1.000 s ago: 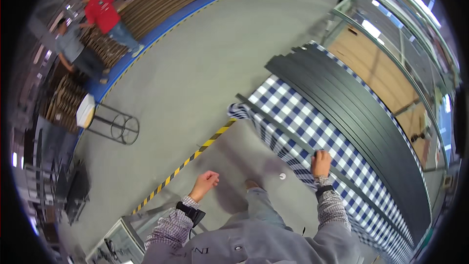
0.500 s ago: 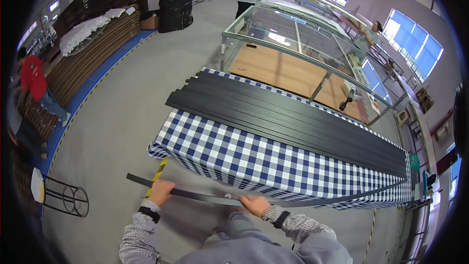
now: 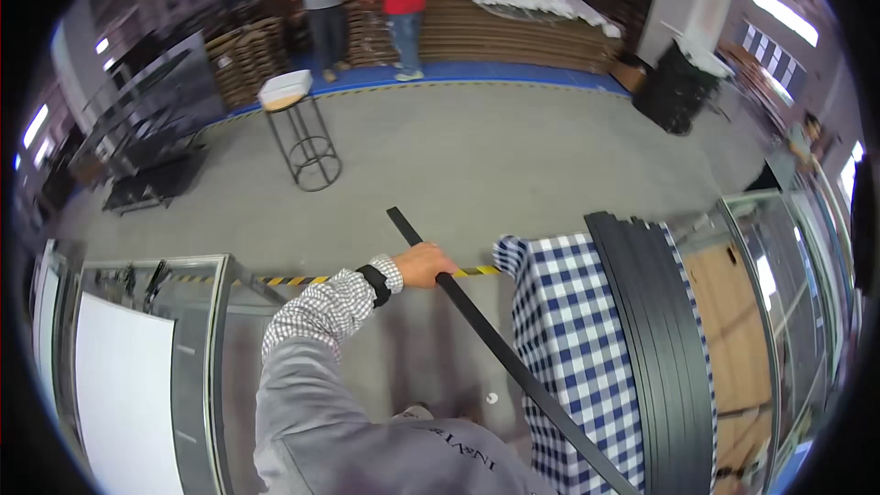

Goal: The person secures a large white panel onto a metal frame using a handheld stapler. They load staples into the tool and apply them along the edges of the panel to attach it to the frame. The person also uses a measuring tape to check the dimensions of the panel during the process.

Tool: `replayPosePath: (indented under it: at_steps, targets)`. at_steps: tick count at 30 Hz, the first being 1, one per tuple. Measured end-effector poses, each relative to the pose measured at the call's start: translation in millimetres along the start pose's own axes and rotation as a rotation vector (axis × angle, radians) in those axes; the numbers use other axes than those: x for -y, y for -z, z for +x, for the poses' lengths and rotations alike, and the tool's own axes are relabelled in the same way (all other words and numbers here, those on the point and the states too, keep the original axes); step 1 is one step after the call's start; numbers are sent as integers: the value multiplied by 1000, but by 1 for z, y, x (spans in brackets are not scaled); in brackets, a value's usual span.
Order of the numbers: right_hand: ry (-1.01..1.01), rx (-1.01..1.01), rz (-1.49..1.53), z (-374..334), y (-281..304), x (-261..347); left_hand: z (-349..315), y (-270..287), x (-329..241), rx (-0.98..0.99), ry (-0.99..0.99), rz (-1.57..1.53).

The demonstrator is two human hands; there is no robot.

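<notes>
My left hand (image 3: 423,264) is closed round a long, flat black strip (image 3: 486,333) near its far end. The strip slants down to the right, past the side of a table draped in a blue-and-white checked cloth (image 3: 576,312), and leaves the picture at the lower edge. On the cloth several long black strips (image 3: 646,339) lie side by side. My right hand is out of view.
A glass-topped frame table (image 3: 733,312) stands beyond the cloth-covered one. To my left is another metal frame table with a white panel (image 3: 124,385). Further off are a stool (image 3: 298,119), a black bin (image 3: 676,87), two people and stacked brown boards (image 3: 541,37).
My view has swung left, bringing the stool and the left-hand table into sight. The left hand still grips the strip, while the right hand, on the strip before, has gone out of view.
</notes>
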State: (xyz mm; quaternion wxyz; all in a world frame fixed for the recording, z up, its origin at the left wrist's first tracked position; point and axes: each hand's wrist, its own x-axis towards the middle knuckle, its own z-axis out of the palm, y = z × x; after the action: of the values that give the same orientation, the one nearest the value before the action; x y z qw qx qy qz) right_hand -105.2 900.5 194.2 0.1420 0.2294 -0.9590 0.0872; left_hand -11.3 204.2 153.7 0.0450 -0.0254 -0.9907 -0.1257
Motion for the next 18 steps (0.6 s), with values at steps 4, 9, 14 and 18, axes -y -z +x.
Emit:
replayPosePath:
  at_steps: [4,9,14,18]
  targets:
    - [32,-45,-12,97,8,-32,-69,33,-33,-198,213,-19]
    - [551,-24,-190,233,30,61,-187,92,-95,-388,505,8]
    - [947,22,137,309,-26,181,-326,76,-163,-484,771,12]
    - [1359,55,195,316,-49,344,-426,43,-245,-688,1204,-10]
